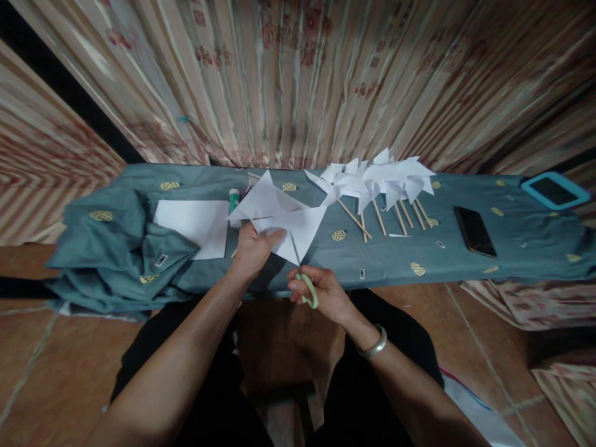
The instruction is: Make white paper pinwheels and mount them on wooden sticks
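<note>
My left hand point(256, 247) grips a white sheet of paper point(302, 221) near its lower left edge, thumb on top. Slits run into the sheet from its corners. My right hand point(321, 292) is closed on light green scissors point(308, 293), whose blades lie at the paper's near corner. Behind and left of the sheet stands a small green and white tube point(234, 198), partly covered by the paper. To the right lie several white paper pinwheels point(347, 183) on wooden sticks, overlapping in a row.
A stack of white paper point(200, 223) lies at the left beside bunched grey-green cloth point(116, 248). On the right are a dark phone point(475, 231) and a blue-framed tablet point(554, 190). A striped, patterned curtain point(298, 81) hangs behind the table.
</note>
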Available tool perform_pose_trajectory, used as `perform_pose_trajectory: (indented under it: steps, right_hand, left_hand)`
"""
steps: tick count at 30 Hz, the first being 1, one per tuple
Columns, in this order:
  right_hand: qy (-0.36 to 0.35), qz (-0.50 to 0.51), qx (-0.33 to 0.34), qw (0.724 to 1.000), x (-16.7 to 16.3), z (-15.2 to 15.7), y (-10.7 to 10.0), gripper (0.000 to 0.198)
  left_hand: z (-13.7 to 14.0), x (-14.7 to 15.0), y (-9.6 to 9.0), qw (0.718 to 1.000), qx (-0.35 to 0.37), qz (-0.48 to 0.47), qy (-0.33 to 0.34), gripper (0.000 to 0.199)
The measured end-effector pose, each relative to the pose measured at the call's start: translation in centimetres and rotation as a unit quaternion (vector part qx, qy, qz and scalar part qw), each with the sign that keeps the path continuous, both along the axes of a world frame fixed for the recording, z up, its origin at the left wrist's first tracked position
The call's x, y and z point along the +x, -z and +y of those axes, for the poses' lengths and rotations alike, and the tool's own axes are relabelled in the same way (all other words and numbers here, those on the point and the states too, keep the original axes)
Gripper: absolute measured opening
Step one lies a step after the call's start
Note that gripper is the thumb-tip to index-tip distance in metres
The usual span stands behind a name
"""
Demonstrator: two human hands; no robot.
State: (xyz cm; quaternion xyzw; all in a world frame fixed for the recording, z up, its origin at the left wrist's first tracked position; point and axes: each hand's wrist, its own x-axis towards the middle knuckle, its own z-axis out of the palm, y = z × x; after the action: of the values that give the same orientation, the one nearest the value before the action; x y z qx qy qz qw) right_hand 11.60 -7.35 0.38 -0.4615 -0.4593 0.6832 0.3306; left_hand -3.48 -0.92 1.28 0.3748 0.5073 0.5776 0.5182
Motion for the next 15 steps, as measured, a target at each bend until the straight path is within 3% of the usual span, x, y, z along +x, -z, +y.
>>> perform_pose_trajectory:
  steps: [15]
  right_hand:
    - [0.003, 0.004, -0.012, 1.000, 0.13, 0.22, 0.26, 0.044]
  left_hand:
    - [-0.41, 0.16, -0.18, 0.999, -0.030, -0.031, 0.003, 0.032]
